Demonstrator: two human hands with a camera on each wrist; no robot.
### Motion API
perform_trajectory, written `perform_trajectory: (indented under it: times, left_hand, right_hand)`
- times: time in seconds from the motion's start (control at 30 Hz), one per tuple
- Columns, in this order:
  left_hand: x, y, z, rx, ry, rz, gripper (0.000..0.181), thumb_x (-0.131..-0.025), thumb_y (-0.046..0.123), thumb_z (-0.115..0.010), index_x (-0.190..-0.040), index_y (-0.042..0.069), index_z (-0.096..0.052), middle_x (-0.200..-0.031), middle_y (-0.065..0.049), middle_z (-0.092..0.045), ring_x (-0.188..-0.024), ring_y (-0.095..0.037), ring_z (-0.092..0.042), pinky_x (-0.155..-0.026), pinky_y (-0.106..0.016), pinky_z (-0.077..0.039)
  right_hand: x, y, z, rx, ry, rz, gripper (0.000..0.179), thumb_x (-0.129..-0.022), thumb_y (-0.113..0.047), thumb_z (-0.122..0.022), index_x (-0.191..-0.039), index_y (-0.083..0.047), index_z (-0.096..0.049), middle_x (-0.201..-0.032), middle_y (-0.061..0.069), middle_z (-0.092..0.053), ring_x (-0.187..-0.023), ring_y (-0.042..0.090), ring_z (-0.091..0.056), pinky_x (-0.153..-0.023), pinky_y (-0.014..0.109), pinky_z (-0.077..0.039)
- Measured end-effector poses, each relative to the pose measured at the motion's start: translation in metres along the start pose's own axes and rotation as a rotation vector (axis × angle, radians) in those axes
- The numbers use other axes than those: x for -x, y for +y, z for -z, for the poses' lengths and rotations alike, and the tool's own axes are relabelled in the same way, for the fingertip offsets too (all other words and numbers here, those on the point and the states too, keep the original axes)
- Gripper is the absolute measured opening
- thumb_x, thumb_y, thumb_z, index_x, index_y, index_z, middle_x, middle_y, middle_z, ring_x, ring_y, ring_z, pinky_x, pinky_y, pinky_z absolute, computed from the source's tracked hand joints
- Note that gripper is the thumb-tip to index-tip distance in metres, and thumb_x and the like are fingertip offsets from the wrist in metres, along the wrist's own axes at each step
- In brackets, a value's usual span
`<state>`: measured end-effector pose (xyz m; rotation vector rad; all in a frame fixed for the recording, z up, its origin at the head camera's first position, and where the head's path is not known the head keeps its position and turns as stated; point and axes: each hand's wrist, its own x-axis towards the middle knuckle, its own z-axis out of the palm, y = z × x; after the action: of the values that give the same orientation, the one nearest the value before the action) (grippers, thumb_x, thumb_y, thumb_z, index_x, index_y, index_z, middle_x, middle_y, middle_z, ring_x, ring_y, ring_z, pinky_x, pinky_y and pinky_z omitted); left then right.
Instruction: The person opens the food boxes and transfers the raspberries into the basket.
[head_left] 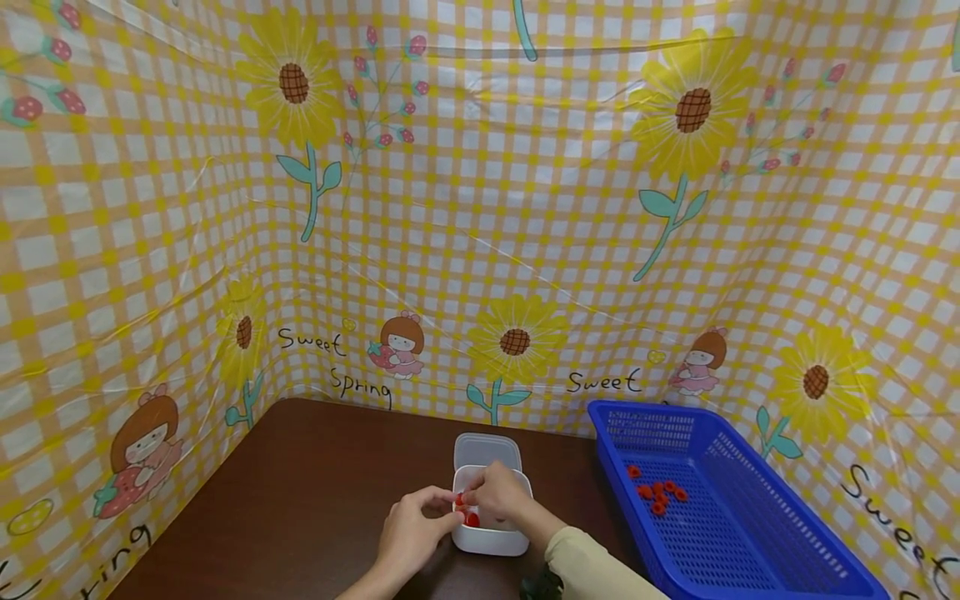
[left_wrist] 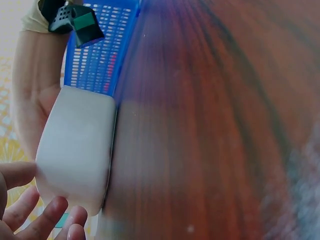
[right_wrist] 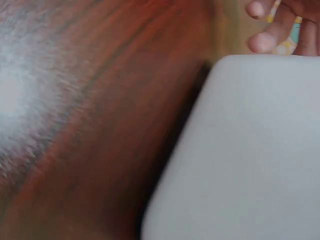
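Red pieces (head_left: 472,520) lie left inside white box (head_left: 491,543), beside left hand (head_left: 416,527), fingers apart; right hand (head_left: 498,493) reaches in, finger closure indeterminate.

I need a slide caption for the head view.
Left hand at a white box holding red pieces, right hand over it, blue basket with more red pieces to the right.

1 cream sleeve (head_left: 600,567); 1 apparently black-and-green device (left_wrist: 80,25)

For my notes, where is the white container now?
In the head view, the white container sits on the brown table, left of the blue basket, the right hand over it.
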<state>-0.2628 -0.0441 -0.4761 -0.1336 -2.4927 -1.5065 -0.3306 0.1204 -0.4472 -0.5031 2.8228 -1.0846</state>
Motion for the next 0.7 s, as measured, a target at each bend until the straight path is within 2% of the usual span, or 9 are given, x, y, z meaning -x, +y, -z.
perform_trajectory:
  times: [0.1,0.27,0.53,0.6,0.7]
  left_hand:
    - [0.001,0.0,0.0,0.009,-0.005,0.0,0.021,-0.08,0.03,-0.082,-0.099,0.023,-0.076,-0.084,0.013,-0.071,-0.068,-0.003,-0.059,-0.062,-0.029,-0.043]
    - [0.0,-0.001,-0.001,0.01,-0.006,0.012,0.021,-0.08,0.029,-0.081,-0.1,0.023,-0.077,-0.085,0.013,-0.071,-0.065,-0.004,-0.059,-0.062,-0.029,-0.043]
    - [-0.001,-0.001,-0.001,0.031,-0.014,0.029,0.024,-0.081,0.031,-0.081,-0.102,0.022,-0.077,-0.089,0.009,-0.072,-0.064,-0.009,-0.062,-0.061,-0.03,-0.046]
    - [0.0,0.0,-0.001,0.04,-0.016,0.034,0.023,-0.081,0.031,-0.081,-0.102,0.022,-0.077,-0.089,0.008,-0.072,-0.063,-0.011,-0.063,-0.059,-0.029,-0.047]
    - [0.0,0.001,-0.001,0.035,-0.018,0.038,0.022,-0.081,0.031,-0.081,-0.1,0.024,-0.077,-0.089,0.009,-0.071,-0.068,-0.011,-0.063,-0.061,-0.03,-0.047]
  right_hand:
    - [0.002,-0.005,0.009,-0.031,-0.009,-0.047,0.009,-0.086,-0.01,-0.076,-0.082,-0.003,-0.078,-0.065,0.001,-0.064,-0.044,0.007,-0.035,-0.04,0.02,-0.031]
    - [0.003,-0.01,0.025,-0.047,0.005,-0.107,0.009,-0.088,-0.012,-0.075,-0.087,-0.005,-0.079,-0.072,0.002,-0.065,-0.047,0.008,-0.033,-0.042,0.02,-0.031]
    - [0.008,-0.014,0.054,-0.075,0.031,-0.123,0.009,-0.09,-0.012,-0.074,-0.088,-0.006,-0.08,-0.082,0.008,-0.073,-0.043,0.008,-0.029,-0.04,0.02,-0.027]
    - [0.009,-0.012,0.063,-0.078,0.042,-0.133,0.009,-0.09,-0.012,-0.073,-0.089,-0.006,-0.081,-0.073,0.004,-0.069,-0.042,0.007,-0.029,-0.04,0.02,-0.027]
    - [0.009,-0.007,0.078,-0.077,0.063,-0.149,0.011,-0.091,-0.013,-0.073,-0.094,-0.006,-0.08,-0.056,-0.004,-0.056,-0.04,0.008,-0.028,-0.039,0.021,-0.026]
